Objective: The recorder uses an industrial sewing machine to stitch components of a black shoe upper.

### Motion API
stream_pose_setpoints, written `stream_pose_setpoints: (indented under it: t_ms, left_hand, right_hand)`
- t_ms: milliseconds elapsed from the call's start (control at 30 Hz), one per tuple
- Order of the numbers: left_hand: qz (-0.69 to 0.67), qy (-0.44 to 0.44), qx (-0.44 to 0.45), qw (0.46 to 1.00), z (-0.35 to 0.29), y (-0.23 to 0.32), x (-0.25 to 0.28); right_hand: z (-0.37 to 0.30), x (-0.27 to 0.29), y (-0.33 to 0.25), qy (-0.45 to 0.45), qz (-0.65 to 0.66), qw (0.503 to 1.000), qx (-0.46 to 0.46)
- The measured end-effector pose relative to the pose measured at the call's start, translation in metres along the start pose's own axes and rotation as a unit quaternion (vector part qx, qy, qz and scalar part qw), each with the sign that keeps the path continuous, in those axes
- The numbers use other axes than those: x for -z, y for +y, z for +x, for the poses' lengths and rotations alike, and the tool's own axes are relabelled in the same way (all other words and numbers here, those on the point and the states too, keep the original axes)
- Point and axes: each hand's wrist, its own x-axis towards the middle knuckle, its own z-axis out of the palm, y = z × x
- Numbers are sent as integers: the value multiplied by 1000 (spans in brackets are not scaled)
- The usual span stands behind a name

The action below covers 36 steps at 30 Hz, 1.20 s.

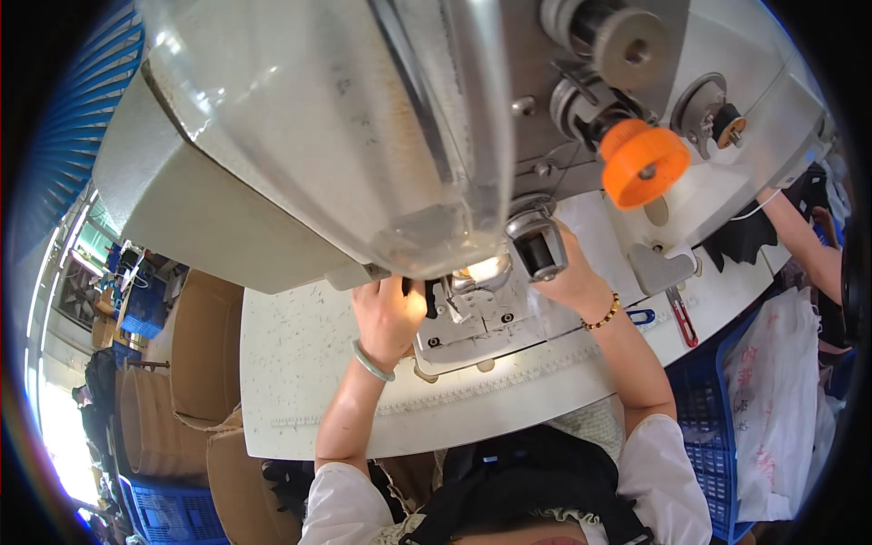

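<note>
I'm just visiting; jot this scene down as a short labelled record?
Equipment: sewing machine, orange knob
Left hand: beside the plate, something dark by its fingers
Right hand: partly hidden behind machine parts; grip unclear
Worn: pale green bangle, beaded bracelet
Tabletop: red tool
Nearby: blue crate, white bag, another person's arm

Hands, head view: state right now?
Left hand: fingers curled beside a black piece; grip can't be told.
Right hand: fingers partly hidden by the machine; open or closed can't be told.
</note>
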Motion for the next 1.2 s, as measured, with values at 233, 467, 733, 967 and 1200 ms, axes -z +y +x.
stream_pose_setpoints:
  t_ms: [233, 467, 733, 967, 1200]
  left_hand:
    - [96, -79, -61, 990, 14, -40, -22]
    - [-143, -25, 117, 982, 12, -48, -35]
    - [-60, -24, 159, 985, 11, -48, -30]
    - [31, 44, -133, 990, 0, -30, -8]
    - [6, 59, -190, 980, 6, -10, 0]
  right_hand:
    - [7, -31, 24, 161, 160, 974, -14]
    - [20, -27, 49, -2, -96, 992, -85]
    - [38, -7, 40, 20, -148, 979, 137]
    - [25, 10, 9, -18, -169, 978, 119]
    - [20, 15, -1, -15, -158, 982, 102]
